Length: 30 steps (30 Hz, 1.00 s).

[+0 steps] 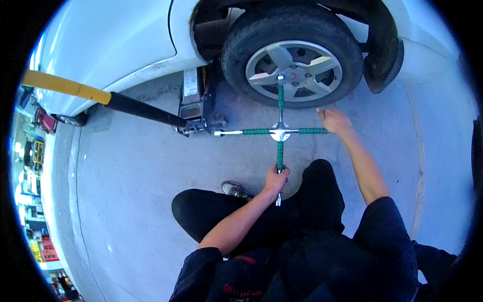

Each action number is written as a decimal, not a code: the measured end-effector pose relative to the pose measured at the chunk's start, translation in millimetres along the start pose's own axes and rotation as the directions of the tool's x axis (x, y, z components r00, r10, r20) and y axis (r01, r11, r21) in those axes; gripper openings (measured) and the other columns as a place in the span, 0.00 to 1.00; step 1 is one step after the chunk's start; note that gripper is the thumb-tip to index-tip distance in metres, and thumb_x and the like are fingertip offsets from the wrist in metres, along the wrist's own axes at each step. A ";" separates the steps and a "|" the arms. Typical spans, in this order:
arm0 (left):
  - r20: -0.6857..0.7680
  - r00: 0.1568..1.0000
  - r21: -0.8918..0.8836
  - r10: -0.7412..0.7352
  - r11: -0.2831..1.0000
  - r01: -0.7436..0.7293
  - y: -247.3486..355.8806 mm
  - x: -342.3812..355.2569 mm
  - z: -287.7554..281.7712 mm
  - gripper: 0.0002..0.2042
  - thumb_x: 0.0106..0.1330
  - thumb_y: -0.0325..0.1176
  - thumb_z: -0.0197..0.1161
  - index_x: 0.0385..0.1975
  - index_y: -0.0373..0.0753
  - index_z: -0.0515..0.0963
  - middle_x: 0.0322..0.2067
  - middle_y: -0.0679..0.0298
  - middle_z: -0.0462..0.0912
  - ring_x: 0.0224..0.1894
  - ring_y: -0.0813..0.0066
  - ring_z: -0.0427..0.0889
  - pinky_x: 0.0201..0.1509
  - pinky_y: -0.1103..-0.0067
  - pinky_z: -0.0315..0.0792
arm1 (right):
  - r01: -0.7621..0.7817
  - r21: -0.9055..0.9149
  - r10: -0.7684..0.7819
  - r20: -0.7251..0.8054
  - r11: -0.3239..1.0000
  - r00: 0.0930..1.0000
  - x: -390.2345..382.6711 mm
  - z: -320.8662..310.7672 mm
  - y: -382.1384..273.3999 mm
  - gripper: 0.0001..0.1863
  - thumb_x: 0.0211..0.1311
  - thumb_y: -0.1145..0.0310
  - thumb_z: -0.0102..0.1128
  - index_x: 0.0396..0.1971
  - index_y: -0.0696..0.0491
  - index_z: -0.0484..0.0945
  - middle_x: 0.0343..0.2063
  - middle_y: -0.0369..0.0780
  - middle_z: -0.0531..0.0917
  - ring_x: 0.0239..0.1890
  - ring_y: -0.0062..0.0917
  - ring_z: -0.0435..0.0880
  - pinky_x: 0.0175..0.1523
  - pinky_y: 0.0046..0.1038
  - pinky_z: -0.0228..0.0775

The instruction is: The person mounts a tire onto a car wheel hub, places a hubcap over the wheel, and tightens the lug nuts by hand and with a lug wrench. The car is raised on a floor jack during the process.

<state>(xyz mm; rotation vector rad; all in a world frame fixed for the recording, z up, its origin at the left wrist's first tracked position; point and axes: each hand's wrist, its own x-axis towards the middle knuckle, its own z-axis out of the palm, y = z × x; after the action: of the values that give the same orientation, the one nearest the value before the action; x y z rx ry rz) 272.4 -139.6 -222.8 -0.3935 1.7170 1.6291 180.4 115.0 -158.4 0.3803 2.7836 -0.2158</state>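
Observation:
A four-way lug wrench with green-wrapped arms and a bright metal hub reaches from a wheel toward me. Its far end sits at a lug position on the silver five-spoke wheel, which carries a black tire. My left hand is wrapped round the near arm of the wrench, close to its socket end. Beside the tip of the wrench's right arm is my right hand, its fingers loosely bent and not round the bar. The hand hides that tip, so contact there is unclear.
A floor jack stands left of the wheel under the white car. Its yellow-and-black handle slants across the left side. My bent knees and a shoe are below the wrench. Shelves with colored goods line the far left.

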 end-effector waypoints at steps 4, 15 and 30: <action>-0.070 0.996 0.059 0.046 0.997 -0.041 -12.4 -0.5 1.9 0.08 0.58 0.35 0.55 0.35 0.41 0.70 0.15 0.67 0.68 0.10 0.79 0.64 0.10 0.80 0.57 | 0.148 -0.098 -0.153 -0.045 0.984 0.987 -37.7 -5.4 -23.0 0.31 0.63 0.44 0.34 0.25 0.53 0.81 0.29 0.47 0.81 0.36 0.39 0.80 0.42 0.40 0.71; 0.006 0.993 0.158 -0.118 0.981 0.116 -19.9 -29.0 31.4 0.10 0.60 0.33 0.53 0.38 0.37 0.71 0.14 0.64 0.69 0.09 0.74 0.67 0.09 0.76 0.60 | 0.238 -0.357 -0.310 -0.157 0.903 0.938 -70.9 1.1 -13.6 0.27 0.58 0.46 0.45 0.14 0.52 0.81 0.16 0.43 0.80 0.23 0.35 0.81 0.30 0.35 0.73; -0.059 0.998 0.154 -0.020 0.988 0.029 -25.9 5.4 52.8 0.09 0.63 0.36 0.52 0.37 0.38 0.70 0.16 0.61 0.71 0.11 0.70 0.71 0.11 0.74 0.63 | 0.208 -0.370 -0.291 -0.186 0.906 0.939 -56.3 -17.9 -15.9 0.26 0.57 0.46 0.48 0.13 0.52 0.80 0.15 0.43 0.79 0.22 0.34 0.81 0.29 0.34 0.74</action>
<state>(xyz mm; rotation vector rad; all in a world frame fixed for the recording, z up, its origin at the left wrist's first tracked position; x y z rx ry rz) 301.1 -91.8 -242.1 -0.3878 1.8606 1.4673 222.0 90.0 -121.2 -0.0472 3.0206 0.2813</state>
